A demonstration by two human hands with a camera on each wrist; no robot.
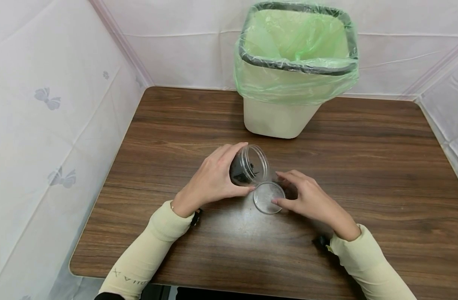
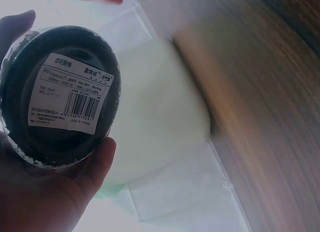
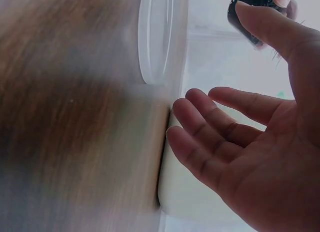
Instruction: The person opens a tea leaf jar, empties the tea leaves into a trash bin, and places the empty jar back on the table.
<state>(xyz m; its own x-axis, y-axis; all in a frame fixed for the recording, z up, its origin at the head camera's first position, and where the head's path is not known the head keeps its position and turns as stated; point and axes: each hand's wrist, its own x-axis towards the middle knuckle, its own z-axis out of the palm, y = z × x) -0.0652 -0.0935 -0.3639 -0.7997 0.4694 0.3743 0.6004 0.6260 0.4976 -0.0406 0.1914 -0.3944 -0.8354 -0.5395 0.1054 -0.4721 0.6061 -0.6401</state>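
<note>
My left hand [image 1: 219,177] grips a clear plastic jar [image 1: 251,166] with dark contents, tilted just above the table, its open mouth facing the bin. The left wrist view shows the jar's base [image 2: 62,94] with a white barcode label, my left hand's fingers [image 2: 95,162] curled round it. The jar's clear round lid [image 1: 268,197] lies flat on the table right below the mouth. My right hand [image 1: 300,196] hovers at the lid with relaxed fingers, thumb tip at its rim. In the right wrist view my right hand's fingers [image 3: 215,127] are spread and hold nothing, the lid [image 3: 155,36] beyond them.
A cream waste bin [image 1: 285,116] lined with a green bag stands at the back of the wooden table [image 1: 364,166]. White cloth walls close in the left, back and right sides. Cream sleeves cover both forearms.
</note>
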